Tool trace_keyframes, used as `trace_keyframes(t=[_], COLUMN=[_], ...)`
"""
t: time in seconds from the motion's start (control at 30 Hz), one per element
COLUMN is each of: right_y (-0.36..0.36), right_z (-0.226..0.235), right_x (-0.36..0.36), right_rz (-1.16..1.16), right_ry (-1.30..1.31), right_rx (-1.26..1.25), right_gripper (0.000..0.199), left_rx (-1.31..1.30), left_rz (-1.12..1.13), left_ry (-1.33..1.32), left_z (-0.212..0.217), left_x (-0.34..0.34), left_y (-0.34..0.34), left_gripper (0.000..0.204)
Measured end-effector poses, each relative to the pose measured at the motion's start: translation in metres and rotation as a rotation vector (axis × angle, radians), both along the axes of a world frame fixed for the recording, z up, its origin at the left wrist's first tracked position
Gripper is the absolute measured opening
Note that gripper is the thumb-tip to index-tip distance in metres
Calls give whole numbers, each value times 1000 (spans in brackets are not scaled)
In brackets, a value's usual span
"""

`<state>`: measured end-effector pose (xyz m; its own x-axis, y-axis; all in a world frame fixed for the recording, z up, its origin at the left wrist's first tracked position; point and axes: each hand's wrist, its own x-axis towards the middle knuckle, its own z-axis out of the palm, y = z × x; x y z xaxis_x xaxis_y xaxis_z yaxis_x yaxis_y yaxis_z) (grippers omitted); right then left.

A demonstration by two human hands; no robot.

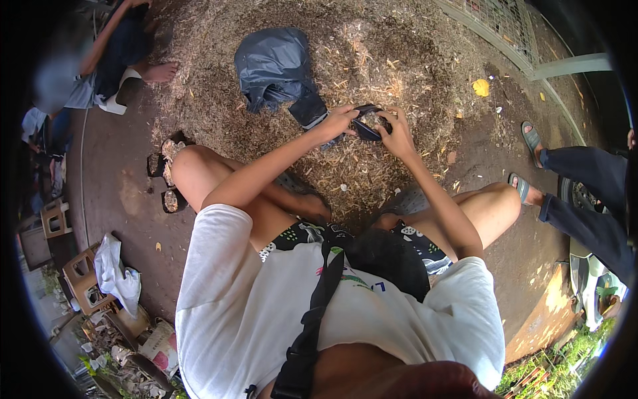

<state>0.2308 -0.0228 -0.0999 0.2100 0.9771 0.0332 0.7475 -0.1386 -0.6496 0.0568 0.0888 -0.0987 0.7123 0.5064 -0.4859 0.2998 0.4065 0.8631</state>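
Between my two hands is a small black plastic bag (366, 135), its mouth spread open and some pale chips showing inside. My left hand (339, 122) pinches the left side of its rim. On the opposite side, my right hand (397, 131) grips the rim with bent fingers. Both hands are above a wide heap of brown wood shavings (372, 173) in front of my crossed legs. Just left of my left hand lies a flat stack of black plastic bags (308, 110). Beyond it a large, crumpled black plastic sack (272, 63) rests on the shavings.
Several small filled black bags (171, 200) stand beside my left knee. One person's bare foot (161, 72) is at the far left; another person's sandalled foot (531, 135) is at the right. A wire mesh frame (502, 26) borders the heap. Wooden stools (86, 279) stand at left.
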Motion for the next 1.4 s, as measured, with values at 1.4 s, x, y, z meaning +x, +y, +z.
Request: trace_keyframes(t=[1.4], right_y=[-25], right_z=[-61], right_x=[15], right_rz=[-96], right_ry=[2], right_rx=[-118], right_gripper=[40], left_rx=[830], left_rz=[-301], left_ry=[497], left_z=[-120], left_x=[83], left_y=[60], left_gripper=[58])
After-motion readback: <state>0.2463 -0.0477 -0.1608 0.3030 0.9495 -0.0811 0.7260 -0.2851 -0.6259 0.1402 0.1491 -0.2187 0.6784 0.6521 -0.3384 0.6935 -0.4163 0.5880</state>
